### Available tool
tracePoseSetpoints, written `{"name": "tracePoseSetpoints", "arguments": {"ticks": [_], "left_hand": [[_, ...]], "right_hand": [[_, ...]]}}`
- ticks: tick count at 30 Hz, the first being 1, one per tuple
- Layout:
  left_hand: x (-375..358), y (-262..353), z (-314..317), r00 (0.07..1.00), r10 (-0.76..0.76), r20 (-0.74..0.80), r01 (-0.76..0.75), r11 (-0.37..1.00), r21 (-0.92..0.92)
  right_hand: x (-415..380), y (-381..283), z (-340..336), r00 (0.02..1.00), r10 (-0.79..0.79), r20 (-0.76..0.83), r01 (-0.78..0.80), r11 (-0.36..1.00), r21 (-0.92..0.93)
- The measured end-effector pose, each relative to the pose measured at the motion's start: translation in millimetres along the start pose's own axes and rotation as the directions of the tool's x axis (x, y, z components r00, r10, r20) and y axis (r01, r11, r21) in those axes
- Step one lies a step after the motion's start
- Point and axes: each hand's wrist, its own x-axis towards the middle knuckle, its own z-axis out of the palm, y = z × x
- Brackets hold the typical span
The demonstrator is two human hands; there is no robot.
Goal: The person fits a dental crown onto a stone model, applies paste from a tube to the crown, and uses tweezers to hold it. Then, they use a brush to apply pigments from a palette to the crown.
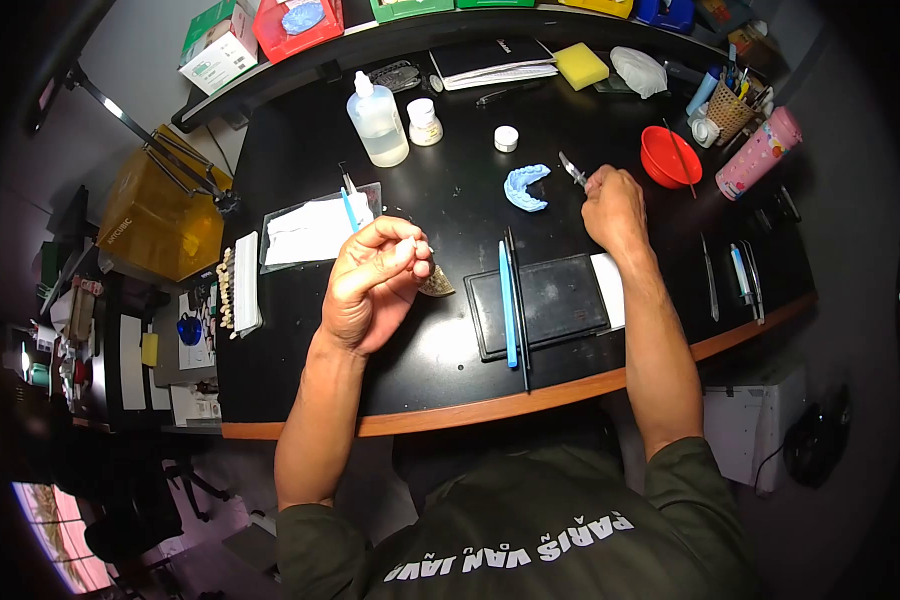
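Note:
My left hand [375, 275] is raised over the left part of the black table, thumb and fingertips pinched together. Whatever may sit in that pinch is too small to make out. Further right, my right hand [618, 208] is closed on a small knife [573, 169] with a short metal blade, which points up and left. A light-blue dental impression [516, 187], shaped like an arch, lies just left of the blade. Below and partly behind my left hand, a small brownish piece [438, 283] shows on the table.
A black pad [555, 300] carries a blue-handled tool [509, 305] and a dark thin one. A squeeze bottle [378, 125], white jars [425, 123] and a red bowl [668, 157] stand farther back. White tissue [315, 230] lies left; tweezers [710, 278] lie right.

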Motion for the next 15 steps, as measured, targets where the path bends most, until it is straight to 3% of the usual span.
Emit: {"name": "tracePoseSetpoints", "arguments": {"ticks": [1, 5, 8, 9, 11, 15], "left_hand": [[0, 0, -1, 1.0, -0.002, 0.006, 0.002, 1.0, -0.004], [0, -1, 1, 1.0, 0.001, -0.004, -0.001, 1.0, 0.014], [0, -1, 2, 0.999, 0.035, -0.025, -0.031, 0.992, 0.124], [0, -1, 2, 0.998, 0.052, -0.028, -0.046, 0.984, 0.172], [0, -1, 6, 0.993, 0.105, -0.059, -0.082, 0.951, 0.298], [0, -5, 9, 0.973, 0.202, -0.107, -0.12, 0.851, 0.512]], "right_hand": [[1, 0, 0, 0.999, -0.025, -0.035, 0.026, 0.999, 0.022], [-6, -26, -10, 0.979, -0.138, -0.149, 0.194, 0.852, 0.487], [-27, -50, -23, 0.97, -0.208, 0.125, 0.054, 0.688, 0.723], [-35, -58, -23, 0.951, -0.258, 0.173, 0.031, 0.632, 0.774], [-45, -72, -30, 0.897, -0.439, 0.061, 0.261, 0.634, 0.728], [-57, -82, -35, 0.858, -0.501, 0.108, 0.248, 0.59, 0.768]]}}
